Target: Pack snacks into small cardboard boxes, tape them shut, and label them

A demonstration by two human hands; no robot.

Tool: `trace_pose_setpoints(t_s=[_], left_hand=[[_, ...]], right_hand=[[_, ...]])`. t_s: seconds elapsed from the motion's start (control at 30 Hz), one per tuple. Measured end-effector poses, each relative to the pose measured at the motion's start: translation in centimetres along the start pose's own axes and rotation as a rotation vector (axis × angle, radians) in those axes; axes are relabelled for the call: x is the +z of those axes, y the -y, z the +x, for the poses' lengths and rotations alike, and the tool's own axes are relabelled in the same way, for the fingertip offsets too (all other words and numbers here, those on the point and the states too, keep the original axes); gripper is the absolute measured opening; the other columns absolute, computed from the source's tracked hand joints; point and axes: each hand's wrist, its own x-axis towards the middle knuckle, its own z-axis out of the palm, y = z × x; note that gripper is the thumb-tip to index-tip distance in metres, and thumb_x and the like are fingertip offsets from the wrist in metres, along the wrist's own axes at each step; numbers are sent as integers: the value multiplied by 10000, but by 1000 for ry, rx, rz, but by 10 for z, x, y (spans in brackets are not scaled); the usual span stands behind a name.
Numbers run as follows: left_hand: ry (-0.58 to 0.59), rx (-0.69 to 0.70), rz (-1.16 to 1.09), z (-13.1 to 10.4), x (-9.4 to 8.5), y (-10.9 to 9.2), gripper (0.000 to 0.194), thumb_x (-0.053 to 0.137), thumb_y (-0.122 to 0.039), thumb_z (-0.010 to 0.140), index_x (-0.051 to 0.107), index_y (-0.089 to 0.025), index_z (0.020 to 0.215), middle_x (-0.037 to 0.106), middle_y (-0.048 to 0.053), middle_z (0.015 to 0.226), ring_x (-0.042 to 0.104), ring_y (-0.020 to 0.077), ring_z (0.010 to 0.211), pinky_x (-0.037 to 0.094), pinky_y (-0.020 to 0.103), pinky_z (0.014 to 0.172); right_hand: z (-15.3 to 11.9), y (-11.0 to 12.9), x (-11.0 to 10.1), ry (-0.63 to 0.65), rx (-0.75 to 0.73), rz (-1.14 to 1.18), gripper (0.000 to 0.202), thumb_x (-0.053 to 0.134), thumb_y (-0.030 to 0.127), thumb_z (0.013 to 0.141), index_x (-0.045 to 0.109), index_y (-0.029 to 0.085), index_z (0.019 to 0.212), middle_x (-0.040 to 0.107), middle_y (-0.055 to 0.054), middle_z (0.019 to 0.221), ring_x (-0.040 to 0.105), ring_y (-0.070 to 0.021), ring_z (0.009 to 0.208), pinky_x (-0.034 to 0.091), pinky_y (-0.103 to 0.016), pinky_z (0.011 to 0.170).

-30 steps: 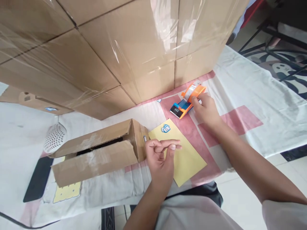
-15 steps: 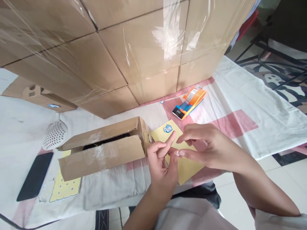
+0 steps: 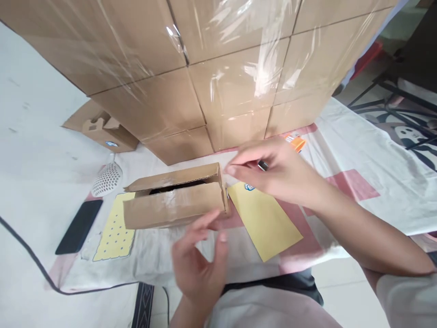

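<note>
My right hand is raised over the far end of a yellow sheet of paper. Its thumb and forefinger are pinched together near the right end of a narrow cardboard box; anything between them is too small to make out. Behind that hand, an orange tape dispenser is mostly hidden. My left hand hovers in front of the box, thumb and fingers apart, holding nothing. The box's top flaps leave a dark gap. A small blue-and-white sticker shows on the sheet's far end.
Large cardboard boxes under clear film stand along the back. At left are a small open carton, a white perforated scoop-shaped object, a black phone and a yellow dotted card. A black cable crosses the lower left.
My hands have come apart. The right has risen away toward the box's far right corner, now covering much of the tape dispenser; the left has drawn back leftward. The camera view has shifted.
</note>
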Motion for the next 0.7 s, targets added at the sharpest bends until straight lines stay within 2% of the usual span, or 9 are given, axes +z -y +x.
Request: trace_pose_setpoints(t_s=[0.1, 0.17, 0.27, 0.37, 0.43, 0.53, 0.6, 0.7], left_hand=[[-172, 164, 270, 16, -27, 15, 435, 752, 3, 782, 592, -211, 1126, 766, 66, 1108, 746, 219, 1009, 565, 367, 872], [-211, 202, 471, 25, -38, 21, 432, 774, -57, 795, 613, -209, 1166, 758, 88, 1142, 725, 256, 1094, 543, 415, 944], [-142, 215, 697, 32, -46, 26, 407, 761, -154, 847, 628, -211, 1227, 755, 120, 1224, 686, 282, 1180, 488, 457, 1033], [-34, 253, 803, 33, -47, 30, 319, 705, -220, 907, 647, -218, 1221, 764, 105, 1236, 675, 289, 1210, 423, 456, 1072], [2, 260, 833, 31, -46, 34, 258, 670, -244, 935, 661, -220, 1192, 766, 98, 1245, 683, 285, 1187, 398, 451, 1064], [-27, 234, 816, 29, -46, 38, 225, 671, -277, 941, 669, -224, 1160, 718, 115, 1353, 692, 280, 1154, 397, 458, 1051], [-60, 140, 721, 29, -47, 37, 293, 682, -294, 936, 651, -237, 1222, 685, 120, 1406, 688, 277, 1175, 416, 471, 1063], [-120, -64, 446, 33, -49, 31, 426, 717, -306, 914, 605, -255, 1322, 711, 107, 1342, 693, 262, 1189, 514, 449, 1013]], right_hand=[[32, -1, 34, 138, -18, 8, 199, 669, 198, 925, 773, 155, 760, 583, 13, 699, 519, -112, 695, 363, -277, 645], [48, -3, 55, 188, -38, -52, 180, 666, 199, 913, 784, 156, 783, 572, 19, 717, 493, -100, 696, 344, -279, 684], [63, -6, 75, 211, -31, -160, 163, 659, 212, 898, 796, 169, 821, 574, 27, 731, 471, -95, 711, 323, -287, 756], [69, -7, 81, 227, 15, -218, 170, 655, 225, 894, 796, 172, 816, 575, 25, 727, 469, -102, 731, 307, -293, 790], [69, -8, 80, 231, 35, -212, 176, 654, 233, 894, 796, 171, 810, 580, 22, 727, 464, -103, 727, 305, -292, 781], [67, -8, 75, 232, 46, -140, 196, 645, 256, 901, 804, 167, 828, 592, 22, 740, 447, -94, 694, 309, -291, 741], [65, -5, 70, 251, 44, -68, 212, 642, 282, 911, 814, 169, 859, 598, 25, 752, 439, -90, 679, 310, -291, 721], [61, 4, 66, 324, 17, 23, 224, 650, 319, 920, 814, 181, 853, 579, 31, 731, 432, -97, 684, 307, -297, 712]])
